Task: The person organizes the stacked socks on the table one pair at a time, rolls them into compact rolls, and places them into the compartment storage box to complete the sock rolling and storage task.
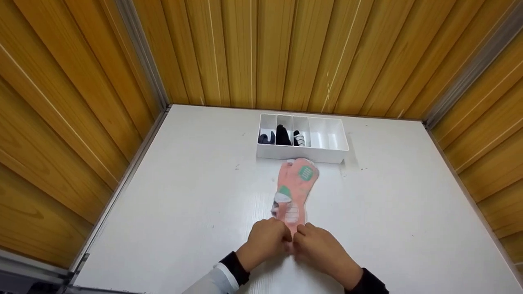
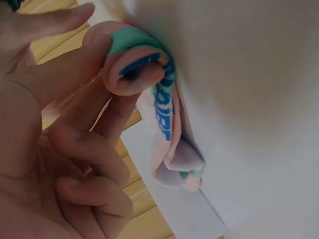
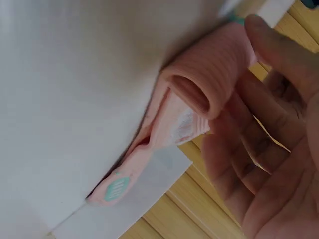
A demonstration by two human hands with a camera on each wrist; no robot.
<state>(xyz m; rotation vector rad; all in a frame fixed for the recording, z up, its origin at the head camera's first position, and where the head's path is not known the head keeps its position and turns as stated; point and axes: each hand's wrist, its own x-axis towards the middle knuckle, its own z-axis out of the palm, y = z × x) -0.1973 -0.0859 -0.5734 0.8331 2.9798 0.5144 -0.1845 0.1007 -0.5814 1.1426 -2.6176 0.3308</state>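
Observation:
A pair of pink socks (image 1: pixel 297 183) with green and white patches lies lengthwise on the table, toes toward the white box. The near end is turned over into a roll (image 3: pixel 214 69), seen end-on in both wrist views. My left hand (image 1: pixel 267 237) pinches one side of this roll between thumb and fingers; blue lettering shows on the sock beside it in the left wrist view. On the other side, my right hand (image 1: pixel 320 247) holds the roll, its thumb at the edge and fingers behind. The head view hides most of the roll behind both hands.
A white divided box (image 1: pixel 302 153) stands just beyond the sock toes. Its left compartments hold a dark navy item (image 1: pixel 267 138), a black item (image 1: pixel 282 135) and a black-and-white striped item (image 1: pixel 299 139). Wood-patterned walls (image 1: pixel 269 53) enclose the white table (image 1: pixel 196 183).

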